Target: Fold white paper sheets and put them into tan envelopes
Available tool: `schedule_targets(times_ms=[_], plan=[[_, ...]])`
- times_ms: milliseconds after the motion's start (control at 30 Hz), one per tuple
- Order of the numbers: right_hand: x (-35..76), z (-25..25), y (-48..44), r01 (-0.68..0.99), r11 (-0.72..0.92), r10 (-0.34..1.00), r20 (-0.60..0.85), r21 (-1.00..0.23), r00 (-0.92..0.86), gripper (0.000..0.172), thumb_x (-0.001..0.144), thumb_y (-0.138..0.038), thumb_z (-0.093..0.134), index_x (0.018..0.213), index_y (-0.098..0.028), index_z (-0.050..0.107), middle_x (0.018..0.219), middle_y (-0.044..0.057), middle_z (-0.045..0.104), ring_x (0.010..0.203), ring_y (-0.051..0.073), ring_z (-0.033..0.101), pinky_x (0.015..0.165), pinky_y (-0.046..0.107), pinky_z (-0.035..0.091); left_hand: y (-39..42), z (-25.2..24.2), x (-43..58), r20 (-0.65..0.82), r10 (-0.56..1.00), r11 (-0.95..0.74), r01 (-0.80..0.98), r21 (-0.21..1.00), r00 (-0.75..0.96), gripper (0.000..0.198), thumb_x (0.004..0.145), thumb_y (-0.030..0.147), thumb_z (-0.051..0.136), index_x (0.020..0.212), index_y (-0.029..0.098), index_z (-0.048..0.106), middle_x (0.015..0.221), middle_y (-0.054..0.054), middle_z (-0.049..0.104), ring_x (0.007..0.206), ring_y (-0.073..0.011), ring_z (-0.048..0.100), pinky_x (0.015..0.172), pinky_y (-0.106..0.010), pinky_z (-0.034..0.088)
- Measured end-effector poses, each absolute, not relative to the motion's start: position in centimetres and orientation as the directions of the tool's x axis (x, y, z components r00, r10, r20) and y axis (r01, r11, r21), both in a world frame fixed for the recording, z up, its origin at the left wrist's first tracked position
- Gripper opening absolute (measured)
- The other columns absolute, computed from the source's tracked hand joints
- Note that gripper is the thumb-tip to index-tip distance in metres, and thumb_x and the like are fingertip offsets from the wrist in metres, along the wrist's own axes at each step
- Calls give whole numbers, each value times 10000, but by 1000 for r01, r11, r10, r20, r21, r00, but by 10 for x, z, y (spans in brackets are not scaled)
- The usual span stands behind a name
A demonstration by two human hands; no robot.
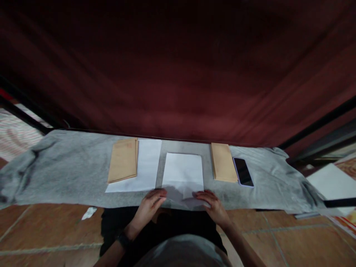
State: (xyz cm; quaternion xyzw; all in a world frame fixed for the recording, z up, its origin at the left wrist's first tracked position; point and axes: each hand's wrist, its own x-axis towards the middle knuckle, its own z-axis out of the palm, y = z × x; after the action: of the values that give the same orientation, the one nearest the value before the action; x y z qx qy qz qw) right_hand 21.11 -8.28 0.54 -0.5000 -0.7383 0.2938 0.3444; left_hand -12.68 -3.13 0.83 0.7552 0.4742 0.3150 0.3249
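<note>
A white sheet of paper [183, 168] lies in front of me on a grey cloth. Its near part is lifted and bent, with a shadow across it. My left hand [150, 204] has its fingers closed on the near left corner of this sheet. At the near right corner, my right hand [213, 205] grips the paper between thumb and fingers. To the left, a stack of brown envelopes [124, 159] partly covers more white paper [148, 163]. A second, narrower brown stack [224, 162] sits right of the sheet.
A phone [243, 171] with a purple edge rests beside the right brown stack. The narrow surface is draped with grey cloth [78, 163], and a dark red curtain [178, 92] hangs behind it. A white scrap [89, 213] lies on the tiled floor.
</note>
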Motion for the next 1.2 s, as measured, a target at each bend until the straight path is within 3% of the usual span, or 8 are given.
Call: schedule_targets(times_ms=[133, 333, 700, 833, 933, 1000, 1100, 1200], plan=[[205, 7, -71, 580, 148, 989, 131, -801, -71, 278, 976, -372, 526, 1123, -247, 727, 1116, 79, 752, 1083, 268, 688, 985, 452, 527, -23, 13, -123, 154, 943, -290, 498, 817, 297, 239, 878, 273, 530, 1017, 239, 722, 1161, -66, 737, 1127, -229, 662, 1029, -404, 500], [200, 6, -45, 538, -7, 990, 68, -843, 120, 414, 940, -550, 519, 1059, -211, 724, 1020, 92, 766, 975, 276, 717, 872, 382, 561, -6, 20, -105, 58, 986, -131, 517, 846, 155, 297, 890, 479, 553, 885, 218, 693, 877, -42, 743, 867, -220, 691, 836, -339, 539], [192, 11, -7, 448, -81, 968, 38, -890, 250, 476, 904, -641, 505, 849, -204, 685, 716, 31, 686, 667, 205, 622, 602, 282, 458, 24, 34, -82, 58, 998, -50, 466, 883, -4, 375, 871, 542, 546, 701, 210, 583, 636, 39, 570, 636, -141, 533, 618, -248, 416], [190, 15, -4, 235, -84, 974, -30, -968, 224, 501, 870, -673, 546, 892, -192, 685, 788, 34, 697, 723, 200, 627, 660, 292, 489, 35, 31, -86, -88, 990, 52, 297, 953, 109, 355, 823, 547, 598, 783, 196, 634, 667, 18, 625, 685, -165, 592, 654, -265, 466], [198, 16, -16, 128, -117, 992, -122, -985, -28, 484, 842, -637, 623, 1036, -203, 709, 965, 52, 742, 883, 231, 675, 811, 350, 529, 35, 30, -97, -216, 903, 134, 235, 963, 370, 340, 780, 459, 686, 965, 174, 697, 842, -42, 734, 819, -212, 673, 744, -314, 522], [207, 17, -26, 202, -70, 968, -116, -977, -224, 416, 831, -562, 685, 1084, -234, 727, 1095, 57, 745, 1076, 256, 658, 999, 423, 473, 33, 30, -104, -208, 827, 71, 269, 961, 522, 280, 760, 355, 721, 986, 189, 726, 1005, -77, 759, 932, -231, 691, 821, -333, 531], [218, 18, -39, 356, 130, 914, -27, -925, -404, 258, 826, -421, 732, 1031, -268, 764, 1200, 59, 728, 1251, 263, 585, 1189, 511, 263, 27, 30, -108, -89, 737, -174, 315, 933, 670, 175, 744, 193, 706, 902, 240, 764, 1189, -69, 737, 1120, -236, 656, 990, -359, 483], [220, 17, -46, 464, 187, 929, 2, -866, -370, 211, 904, -390, 633, 991, -264, 778, 1141, 62, 752, 1166, 263, 649, 1161, 519, 333, 20, 29, -107, -31, 782, -266, 378, 887, 622, 140, 810, 217, 646, 867, 256, 768, 1156, -47, 751, 1115, -230, 661, 1010, -370, 483]])
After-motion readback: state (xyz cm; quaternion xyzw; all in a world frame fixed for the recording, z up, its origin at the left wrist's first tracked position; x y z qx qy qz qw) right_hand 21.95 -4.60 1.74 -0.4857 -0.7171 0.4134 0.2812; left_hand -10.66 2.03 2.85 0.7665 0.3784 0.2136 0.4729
